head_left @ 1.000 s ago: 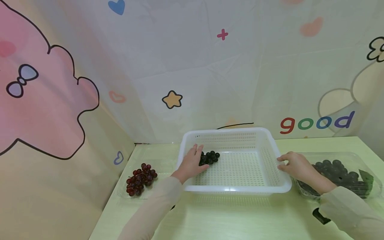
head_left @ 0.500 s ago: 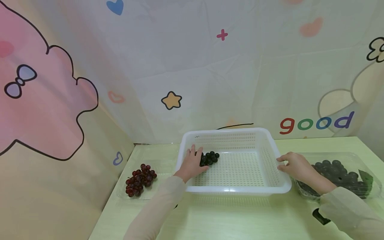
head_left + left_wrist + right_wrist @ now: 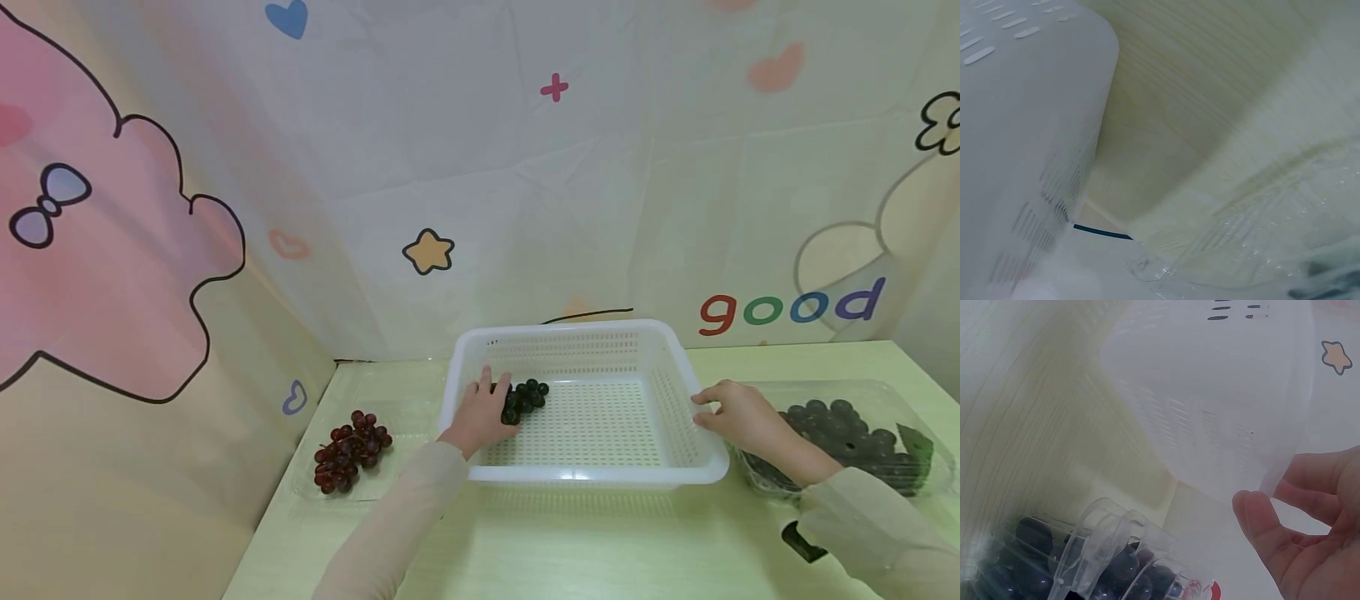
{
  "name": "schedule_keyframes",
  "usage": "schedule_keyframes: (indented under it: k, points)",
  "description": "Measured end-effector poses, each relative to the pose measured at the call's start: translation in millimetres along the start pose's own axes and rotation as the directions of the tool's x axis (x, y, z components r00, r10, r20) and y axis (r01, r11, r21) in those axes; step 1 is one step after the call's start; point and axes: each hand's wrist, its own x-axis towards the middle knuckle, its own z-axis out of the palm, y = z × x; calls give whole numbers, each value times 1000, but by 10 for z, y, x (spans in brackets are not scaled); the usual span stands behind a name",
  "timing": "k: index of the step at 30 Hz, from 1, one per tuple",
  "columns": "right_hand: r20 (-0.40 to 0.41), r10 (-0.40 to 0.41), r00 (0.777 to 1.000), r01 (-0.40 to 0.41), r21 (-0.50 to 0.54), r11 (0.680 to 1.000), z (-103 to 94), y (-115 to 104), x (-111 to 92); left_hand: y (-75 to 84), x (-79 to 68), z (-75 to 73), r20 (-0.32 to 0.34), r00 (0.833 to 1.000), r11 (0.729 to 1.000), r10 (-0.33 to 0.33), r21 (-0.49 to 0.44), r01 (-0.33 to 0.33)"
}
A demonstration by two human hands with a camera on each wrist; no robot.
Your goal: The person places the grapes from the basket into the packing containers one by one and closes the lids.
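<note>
My left hand (image 3: 478, 419) reaches over the near-left rim into a white plastic basket (image 3: 577, 475). Its fingers and thumb lie around the left part of a bunch of dark grapes (image 3: 531, 395) on the basket floor, hiding some of it. In the left wrist view the outer wall of the basket (image 3: 1035, 112) shows, without the hand. At the right side, my right hand (image 3: 738, 417) pinches the basket's rim. The right wrist view shows this hand (image 3: 1310, 519) with its thumb on the outside of the rim and its fingers behind.
On the left, a bunch of red grapes (image 3: 351, 452) lies in a clear plastic tray (image 3: 408, 417). Under my right forearm stands a clear plastic box (image 3: 862, 392) of dark grapes with a green leaf. A small black object (image 3: 802, 542) lies near the right sleeve. A printed cloth hangs behind the table.
My left hand has shifted slightly right, its thumb lower and its fingers drawn in. Some dark grapes have moved slightly toward the near side. The right hand has stayed on the rim.
</note>
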Motion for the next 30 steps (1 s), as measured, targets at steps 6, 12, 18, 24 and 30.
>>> schedule_keyframes:
  k: [6, 12, 18, 24, 30]
  points:
    - [6, 4, 1000, -4, -2, 1000, -1, -2, 6, -20, -1, 28, 1, 999, 999, 40, 21, -40]
    - [1, 0, 1000, 0, -1, 1000, -3, -11, 4, -40, -18, 36, -33, 996, 995, 89, 39, -88]
    - [1, -5, 1000, 5, 1, 1000, -7, -10, 0, -49, -25, 36, -60, 992, 993, 112, 40, -110]
    - [9, 11, 1000, -11, 1, 1000, -1, 2, 6, -37, -31, 28, -58, 992, 993, 116, 36, -114]
    - [12, 16, 1000, -16, 2, 1000, -4, 7, 11, -25, -41, 12, -51, 993, 994, 108, 37, -106]
